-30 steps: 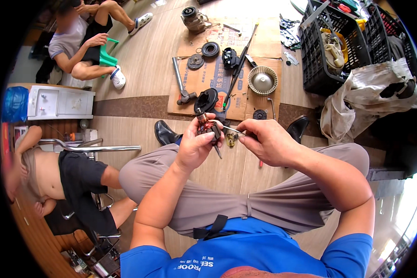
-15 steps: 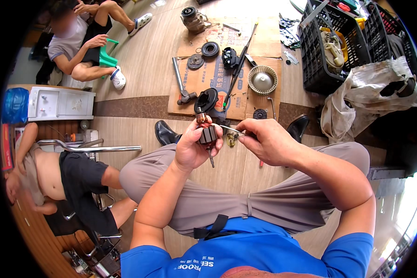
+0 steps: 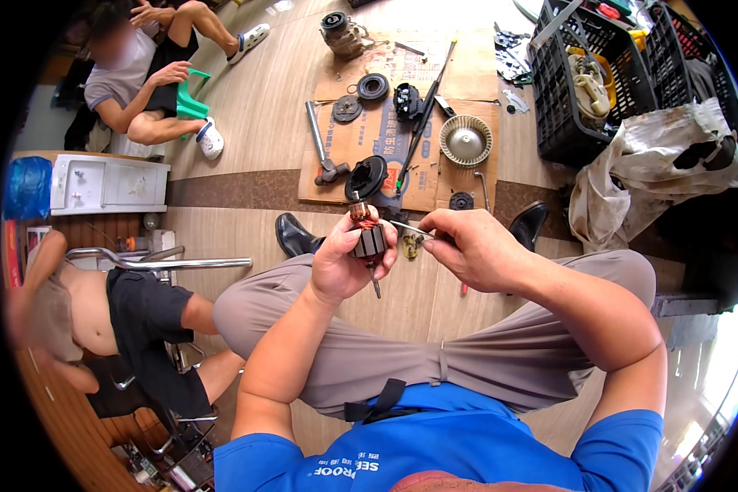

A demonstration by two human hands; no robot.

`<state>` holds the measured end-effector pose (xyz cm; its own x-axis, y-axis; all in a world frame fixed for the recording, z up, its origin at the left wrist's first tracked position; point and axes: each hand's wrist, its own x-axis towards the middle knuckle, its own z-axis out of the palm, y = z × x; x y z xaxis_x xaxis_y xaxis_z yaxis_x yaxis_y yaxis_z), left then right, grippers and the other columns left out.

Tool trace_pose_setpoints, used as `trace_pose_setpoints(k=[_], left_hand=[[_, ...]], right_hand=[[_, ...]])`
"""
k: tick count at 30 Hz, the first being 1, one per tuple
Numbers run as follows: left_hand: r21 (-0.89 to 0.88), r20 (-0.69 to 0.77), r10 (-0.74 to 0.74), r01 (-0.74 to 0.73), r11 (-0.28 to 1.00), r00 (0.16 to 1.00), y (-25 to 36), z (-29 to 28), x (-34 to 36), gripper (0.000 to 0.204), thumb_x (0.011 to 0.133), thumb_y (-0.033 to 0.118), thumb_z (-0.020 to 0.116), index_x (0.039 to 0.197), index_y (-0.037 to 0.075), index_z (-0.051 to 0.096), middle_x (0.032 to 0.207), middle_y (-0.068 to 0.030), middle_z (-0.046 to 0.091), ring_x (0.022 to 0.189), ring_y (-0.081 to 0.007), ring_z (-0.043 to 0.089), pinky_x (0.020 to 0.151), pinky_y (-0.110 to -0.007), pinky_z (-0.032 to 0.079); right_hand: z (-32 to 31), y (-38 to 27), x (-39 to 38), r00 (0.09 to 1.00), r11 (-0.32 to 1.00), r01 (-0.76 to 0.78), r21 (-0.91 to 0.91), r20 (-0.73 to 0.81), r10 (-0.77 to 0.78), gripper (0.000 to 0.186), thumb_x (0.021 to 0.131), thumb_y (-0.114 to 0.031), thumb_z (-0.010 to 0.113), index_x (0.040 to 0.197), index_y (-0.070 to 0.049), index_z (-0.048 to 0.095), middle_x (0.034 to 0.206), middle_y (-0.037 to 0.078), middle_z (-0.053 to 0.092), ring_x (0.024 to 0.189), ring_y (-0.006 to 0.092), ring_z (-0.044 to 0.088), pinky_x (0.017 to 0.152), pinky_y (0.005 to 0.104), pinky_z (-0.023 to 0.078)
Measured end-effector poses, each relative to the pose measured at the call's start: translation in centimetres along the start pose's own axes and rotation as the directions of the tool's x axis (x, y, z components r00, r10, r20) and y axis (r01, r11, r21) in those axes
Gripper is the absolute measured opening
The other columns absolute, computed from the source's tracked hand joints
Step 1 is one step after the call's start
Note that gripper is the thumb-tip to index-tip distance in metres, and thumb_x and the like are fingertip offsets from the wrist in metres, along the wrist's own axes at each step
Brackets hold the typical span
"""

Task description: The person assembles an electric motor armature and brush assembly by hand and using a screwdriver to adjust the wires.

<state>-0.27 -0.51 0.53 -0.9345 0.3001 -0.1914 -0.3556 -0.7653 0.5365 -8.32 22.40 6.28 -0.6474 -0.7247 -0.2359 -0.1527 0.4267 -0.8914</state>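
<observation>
A: What occupies the centre?

B: A motor core [image 3: 372, 239], held above the floor [image 3: 385, 321] in front of the lap [image 3: 435, 361]. The left hand [image 3: 334, 262] is closed round its middle and hides part of its sides; the copper end [image 3: 359, 211] points away from the lap, the thin shaft [image 3: 376, 283] toward it.

A: And the right hand [image 3: 477, 246]?

B: It pinches a thin metal rod [image 3: 414, 230], whose rear end is lost inside the grip. The tip lies just beside the left hand; whether it touches the core cannot be told.

A: What lies beyond?

B: Between the hands, a small yellowish part [image 3: 411, 247], too indistinct to identify. Farther out, a cardboard sheet [image 3: 467, 74] carries a pale fan wheel [image 3: 466, 140] and, at its near edge, a dark round housing [image 3: 366, 175].

A: The margins?

B: At right, a stained cloth [image 3: 656, 139] covers part of a black crate [image 3: 556, 115]. At lower left, a person [image 3: 86, 303] is blurred toward the dark rim.
</observation>
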Motion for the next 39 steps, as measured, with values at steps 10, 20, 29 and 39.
trace_pose_setpoints(k=[10, 20, 29, 39], left_hand=[[0.018, -0.041, -0.002, 0.002, 1.000, 0.999, 0.3, 0.5, 0.0, 0.049, 0.088, 0.046, 0.059, 0.117, 0.009, 0.047, 0.097, -0.0156, 0.058, 0.068, -0.0206, 0.058, 0.049, -0.026, 0.044], [0.031, -0.029, 0.021, -0.020, 0.999, 0.999, 0.0, 0.2, 0.0, 0.041, 0.088, 0.034, 0.060, 0.119, 0.009, 0.049, 0.103, -0.0173, 0.059, 0.072, -0.0220, 0.057, 0.063, -0.031, 0.046], [0.169, -0.026, 0.040, -0.035, 0.985, 0.999, -0.2, 0.2, 0.3, 0.040, 0.079, 0.025, 0.066, 0.112, 0.007, 0.052, 0.107, -0.0146, 0.060, 0.077, -0.0214, 0.057, 0.067, -0.031, 0.047], [0.280, -0.077, 0.057, -0.034, 0.960, 0.995, -0.9, -0.2, 0.2, 0.043, 0.086, 0.032, 0.064, 0.117, 0.008, 0.047, 0.113, -0.0177, 0.058, 0.086, -0.0240, 0.058, 0.074, -0.035, 0.047]], right_hand=[[0.1, 0.1, 0.1, 1.000, 1.000, -0.002, -0.004, -0.005, 0.002, 0.023, 0.086, -0.015, 0.061, 0.104, 0.001, 0.063, 0.085, 0.021, 0.067, 0.085, 0.0375, 0.065, 0.077, 0.0438, 0.051], [0.1, 0.4, 0.2, 0.999, 0.999, 0.032, -0.033, -0.007, -0.032, 0.023, 0.086, -0.014, 0.059, 0.103, 0.001, 0.062, 0.085, 0.021, 0.067, 0.085, 0.0380, 0.065, 0.077, 0.0445, 0.051], [0.1, 0.4, 0.1, 1.000, 0.999, 0.022, -0.040, -0.007, -0.023, 0.023, 0.086, -0.016, 0.059, 0.102, 0.001, 0.063, 0.086, 0.022, 0.066, 0.086, 0.0392, 0.064, 0.077, 0.0458, 0.050], [0.1, 0.6, 0.0, 1.000, 0.997, 0.027, -0.068, -0.006, -0.027, 0.024, 0.087, -0.016, 0.059, 0.104, 0.000, 0.063, 0.089, 0.022, 0.066, 0.089, 0.0394, 0.064, 0.079, 0.0466, 0.050]])
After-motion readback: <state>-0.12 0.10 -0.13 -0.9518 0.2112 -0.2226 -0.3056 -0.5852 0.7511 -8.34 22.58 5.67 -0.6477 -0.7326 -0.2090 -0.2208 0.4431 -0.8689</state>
